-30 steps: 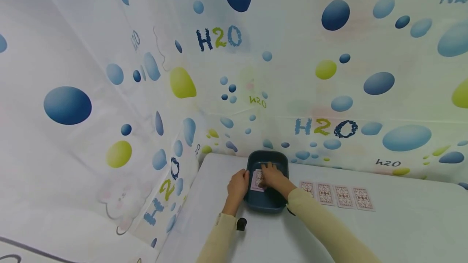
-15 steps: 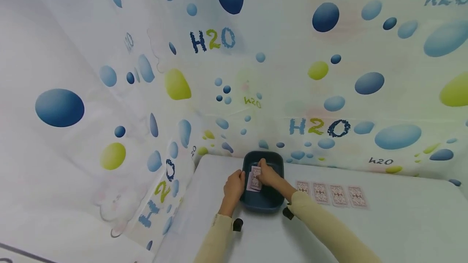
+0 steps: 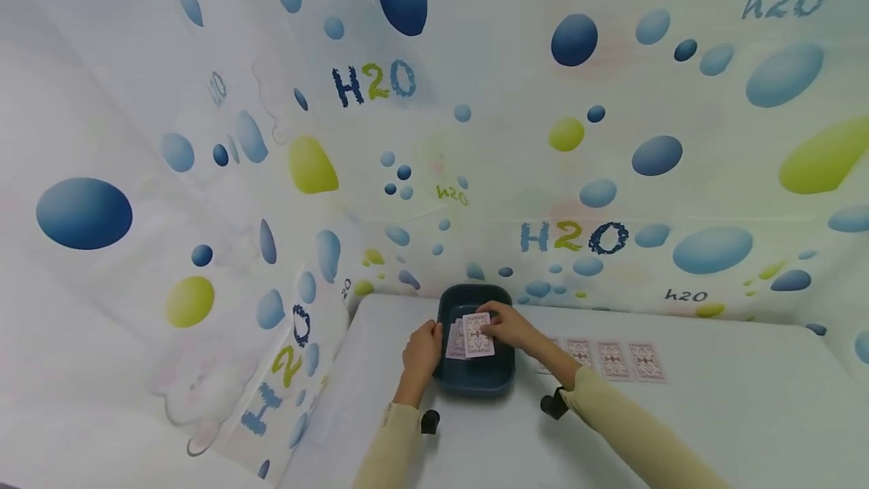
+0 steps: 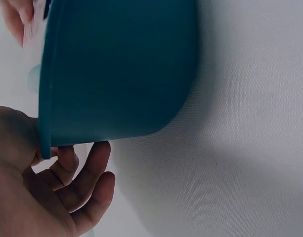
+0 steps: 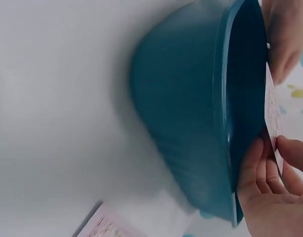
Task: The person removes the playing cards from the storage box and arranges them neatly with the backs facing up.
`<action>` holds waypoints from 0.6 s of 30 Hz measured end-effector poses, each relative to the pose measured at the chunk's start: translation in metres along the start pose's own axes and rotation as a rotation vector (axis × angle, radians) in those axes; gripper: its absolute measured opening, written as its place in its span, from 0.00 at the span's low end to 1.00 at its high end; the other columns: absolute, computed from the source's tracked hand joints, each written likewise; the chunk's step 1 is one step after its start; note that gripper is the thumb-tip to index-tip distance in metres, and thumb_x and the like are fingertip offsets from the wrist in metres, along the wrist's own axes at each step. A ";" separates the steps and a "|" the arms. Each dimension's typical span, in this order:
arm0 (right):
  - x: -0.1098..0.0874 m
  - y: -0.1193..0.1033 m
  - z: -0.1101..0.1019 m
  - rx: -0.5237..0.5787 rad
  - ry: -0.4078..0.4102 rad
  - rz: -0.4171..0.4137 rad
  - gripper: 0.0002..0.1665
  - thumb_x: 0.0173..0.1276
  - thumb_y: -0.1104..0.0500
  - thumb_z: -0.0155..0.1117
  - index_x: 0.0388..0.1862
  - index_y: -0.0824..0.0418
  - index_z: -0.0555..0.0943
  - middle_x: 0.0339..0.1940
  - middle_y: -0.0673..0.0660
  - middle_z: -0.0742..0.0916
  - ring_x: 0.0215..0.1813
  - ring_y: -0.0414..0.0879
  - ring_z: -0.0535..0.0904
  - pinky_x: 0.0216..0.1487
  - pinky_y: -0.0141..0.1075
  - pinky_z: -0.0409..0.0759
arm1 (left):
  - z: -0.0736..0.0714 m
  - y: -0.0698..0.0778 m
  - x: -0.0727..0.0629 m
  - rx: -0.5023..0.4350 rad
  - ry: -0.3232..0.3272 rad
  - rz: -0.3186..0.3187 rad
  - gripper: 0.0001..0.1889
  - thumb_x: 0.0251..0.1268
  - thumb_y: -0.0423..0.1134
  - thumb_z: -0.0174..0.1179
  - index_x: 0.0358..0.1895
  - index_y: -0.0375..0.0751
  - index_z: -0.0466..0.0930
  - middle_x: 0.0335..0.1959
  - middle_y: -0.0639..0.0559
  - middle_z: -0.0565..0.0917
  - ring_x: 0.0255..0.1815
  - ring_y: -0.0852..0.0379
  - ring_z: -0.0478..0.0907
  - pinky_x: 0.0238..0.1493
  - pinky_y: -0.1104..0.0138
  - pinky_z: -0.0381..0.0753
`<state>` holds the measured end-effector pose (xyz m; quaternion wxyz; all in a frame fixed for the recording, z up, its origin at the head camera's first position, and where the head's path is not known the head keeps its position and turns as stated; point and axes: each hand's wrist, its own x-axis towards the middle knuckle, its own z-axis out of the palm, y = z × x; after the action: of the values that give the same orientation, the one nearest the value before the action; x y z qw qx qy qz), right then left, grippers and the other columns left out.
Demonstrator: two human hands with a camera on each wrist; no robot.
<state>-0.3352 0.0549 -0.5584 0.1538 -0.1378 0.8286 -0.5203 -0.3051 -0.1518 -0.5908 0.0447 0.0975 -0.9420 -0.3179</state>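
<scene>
A dark teal plastic bin [image 3: 475,385] stands on the white table. At its left side my left hand [image 3: 422,349] grips the rim; the left wrist view shows the fingers curled under that rim against the outer wall of the bin [image 4: 121,69]. My right hand [image 3: 509,327] pinches a playing card [image 3: 478,336], patterned red-and-white back up, above the bin. In the right wrist view the thumb presses one face of the card [image 5: 271,106], with fingers behind it. Further cards [image 3: 455,344] lie inside the bin, partly hidden under the held one.
To the right of the bin, several face-down cards [image 3: 613,361] lie in a row; the nearest is partly covered by my right forearm. A white curtain-like sheet [image 3: 516,164] with blue and green spots and H2O lettering hangs behind the table.
My right hand has reached into the bin, taken hold of a card and raised it. My left hand stays on the rim. The head view has turned slightly right.
</scene>
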 end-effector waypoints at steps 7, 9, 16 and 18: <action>-0.015 0.016 -0.026 0.020 0.001 0.046 0.22 0.73 0.64 0.61 0.65 0.62 0.75 0.38 0.60 0.86 0.35 0.45 0.83 0.43 0.47 0.86 | -0.002 0.002 -0.002 0.007 0.014 0.022 0.16 0.79 0.44 0.50 0.29 0.43 0.72 0.22 0.50 0.70 0.23 0.53 0.68 0.24 0.62 0.62; -0.020 0.022 -0.033 0.028 0.010 0.062 0.23 0.73 0.64 0.60 0.66 0.62 0.74 0.42 0.61 0.86 0.37 0.46 0.83 0.46 0.50 0.85 | 0.000 0.002 -0.002 0.006 0.032 0.032 0.16 0.78 0.43 0.51 0.28 0.43 0.71 0.21 0.51 0.69 0.22 0.54 0.67 0.24 0.62 0.61; -0.040 0.036 -0.056 0.039 0.014 0.065 0.24 0.74 0.62 0.59 0.68 0.63 0.72 0.46 0.62 0.87 0.38 0.45 0.82 0.46 0.50 0.84 | 0.002 0.003 -0.002 0.003 0.007 0.005 0.16 0.79 0.44 0.49 0.29 0.43 0.71 0.22 0.49 0.68 0.22 0.52 0.67 0.25 0.62 0.60; -0.044 0.039 -0.062 0.036 0.011 0.058 0.24 0.75 0.62 0.59 0.68 0.63 0.72 0.44 0.62 0.87 0.39 0.45 0.82 0.45 0.49 0.84 | 0.001 0.001 -0.001 0.008 0.004 0.002 0.16 0.79 0.44 0.49 0.30 0.42 0.71 0.22 0.49 0.69 0.23 0.52 0.67 0.25 0.62 0.61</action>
<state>-0.3220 0.1395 -0.5629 0.1668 -0.1081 0.8235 -0.5314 -0.3041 -0.1498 -0.5907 0.0467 0.0976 -0.9433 -0.3137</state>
